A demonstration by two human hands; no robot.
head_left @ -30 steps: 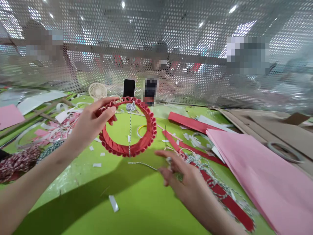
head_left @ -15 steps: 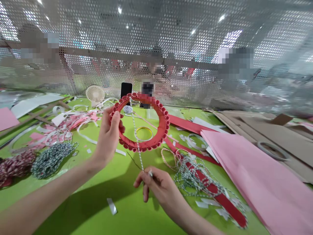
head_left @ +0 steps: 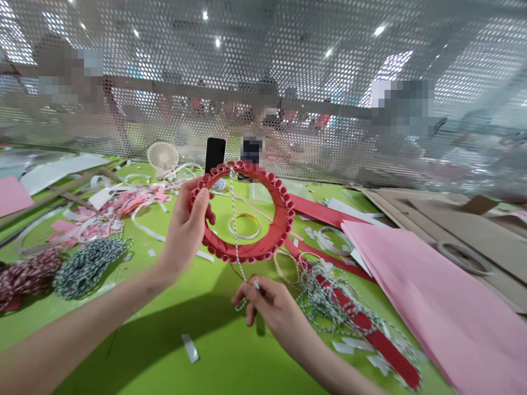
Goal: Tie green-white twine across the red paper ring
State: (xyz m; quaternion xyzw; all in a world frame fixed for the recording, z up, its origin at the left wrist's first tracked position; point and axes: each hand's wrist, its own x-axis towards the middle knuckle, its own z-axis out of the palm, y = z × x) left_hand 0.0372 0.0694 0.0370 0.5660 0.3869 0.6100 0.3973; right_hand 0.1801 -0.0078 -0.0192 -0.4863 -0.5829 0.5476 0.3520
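Centre of frame: red paper ring (head_left: 247, 253), light, likely fragile, best held by its rim, clasped in left hand (head_left: 185, 230); right hand (head_left: 275, 310) pinches striped twine (head_left: 235, 236).

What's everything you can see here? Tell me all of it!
paper ring: one, red, held up mid-view
twine strand: one, striped, below ring
twine bundles: two, red-white and green-white, far left
paper stack: one, pink, right
paper strips: several, red, right-centre
tape roll: one, yellow-rimmed, seen through ring
desk fan: one, white, far edge
phone: one, black, far edge
cardboard: several sheets, brown, far right
left hand: one, gripping ring
right hand: one, pinching twine
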